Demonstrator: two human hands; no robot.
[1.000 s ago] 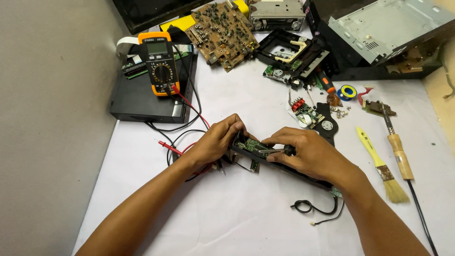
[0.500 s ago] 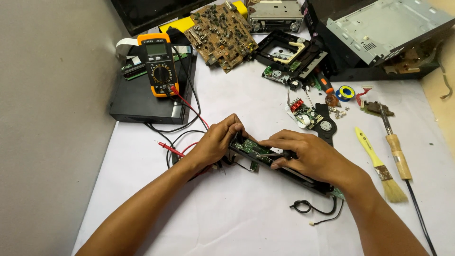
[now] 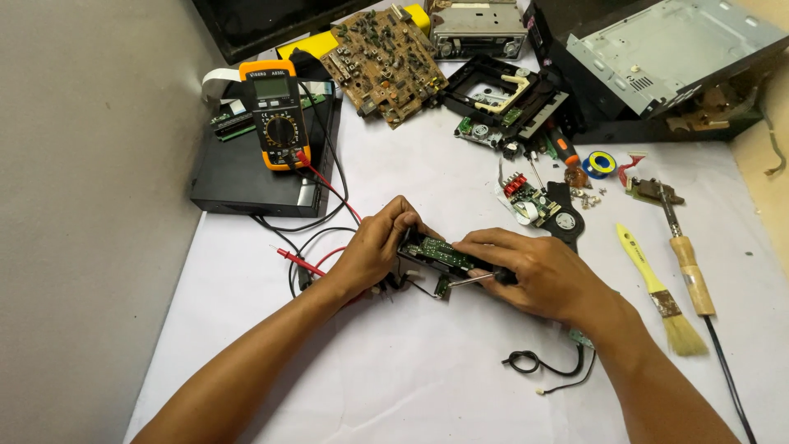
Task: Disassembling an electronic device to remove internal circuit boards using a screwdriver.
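Note:
A black front-panel unit with a green circuit board [image 3: 437, 253] lies on the white table cover at the centre. My left hand [image 3: 376, 247] grips its left end, fingers curled over the top. My right hand [image 3: 538, 275] covers its right end and holds a thin metal screwdriver [image 3: 468, 279] whose tip points left at the board's lower edge. A black wire loop [image 3: 526, 362] trails from under my right wrist.
An orange multimeter [image 3: 275, 113] rests on a black box [image 3: 246, 177], red and black leads [image 3: 300, 263] beside my left hand. Behind lie a brown circuit board [image 3: 385, 62], a disc mechanism [image 3: 501, 103], metal chassis [image 3: 670, 53]; to the right a yellow brush [image 3: 653, 288], soldering iron [image 3: 686, 259].
My right hand has shifted slightly and the screwdriver shaft now shows under the board. The left hand keeps its grip on the unit, which has barely moved.

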